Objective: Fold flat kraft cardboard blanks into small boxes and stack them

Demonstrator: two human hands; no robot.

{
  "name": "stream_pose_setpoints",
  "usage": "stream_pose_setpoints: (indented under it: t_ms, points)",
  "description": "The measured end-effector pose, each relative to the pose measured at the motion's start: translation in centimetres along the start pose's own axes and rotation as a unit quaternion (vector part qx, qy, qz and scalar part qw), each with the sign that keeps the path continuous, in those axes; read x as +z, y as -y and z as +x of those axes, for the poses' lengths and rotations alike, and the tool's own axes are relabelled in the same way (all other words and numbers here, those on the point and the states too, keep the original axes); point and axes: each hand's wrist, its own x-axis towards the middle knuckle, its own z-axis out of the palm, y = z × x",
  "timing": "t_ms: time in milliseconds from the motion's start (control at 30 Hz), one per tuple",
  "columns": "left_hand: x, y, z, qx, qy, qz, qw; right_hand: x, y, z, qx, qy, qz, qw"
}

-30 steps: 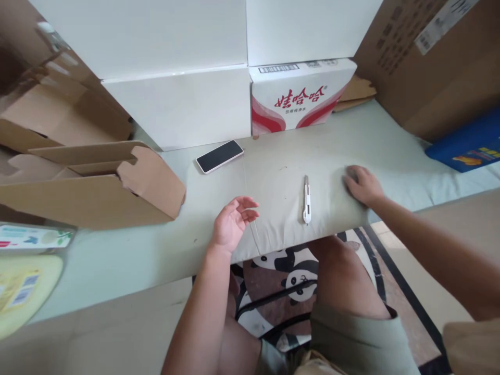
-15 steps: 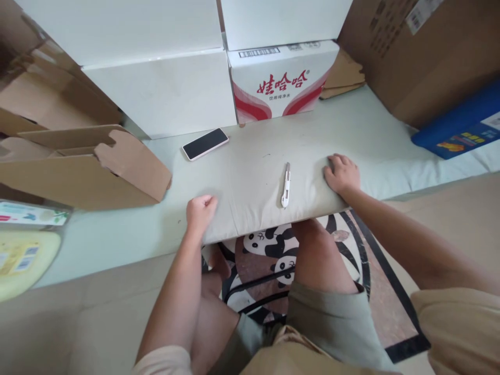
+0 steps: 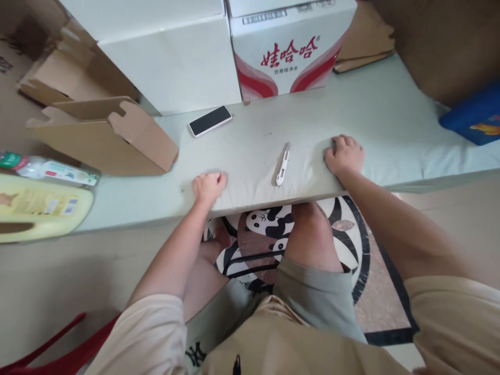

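Note:
My left hand rests closed in a fist on the pale green padded surface, near its front edge. No object shows in it. To the right, my right hand lies palm down on the same surface, fingers loosely bent and thumb apart, holding nothing. Between the hands, closer to the right one, lies a white utility knife with its tip pointing away from me. A phone-like device with a dark screen and white rim lies beyond my left hand, touched by neither hand.
White cartons stand along the back, one with red lettering. An opened cardboard box, a plastic bottle and a yellow jug are at left. At right are a blue package and a large brown box.
The view has shifted, so the boxes, device and knife appear higher in the picture. More of the bottle and jug shows at left. Both hands stay resting on the surface.

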Motion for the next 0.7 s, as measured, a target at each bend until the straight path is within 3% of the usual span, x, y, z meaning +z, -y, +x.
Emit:
stream_pose_setpoints:
  t_ms: [433, 700]
  points:
    - [-0.2, -0.9, -0.5, -0.019, 0.025, 0.011, 0.999, -1.2, 0.1, -0.2, 0.002, 0.054, -0.009, 0.999]
    - [-0.1, -1.0, -0.6, -0.021, 0.026, -0.008, 0.999, -1.4, 0.6, -0.4, 0.02, 0.048, -0.032, 0.998]
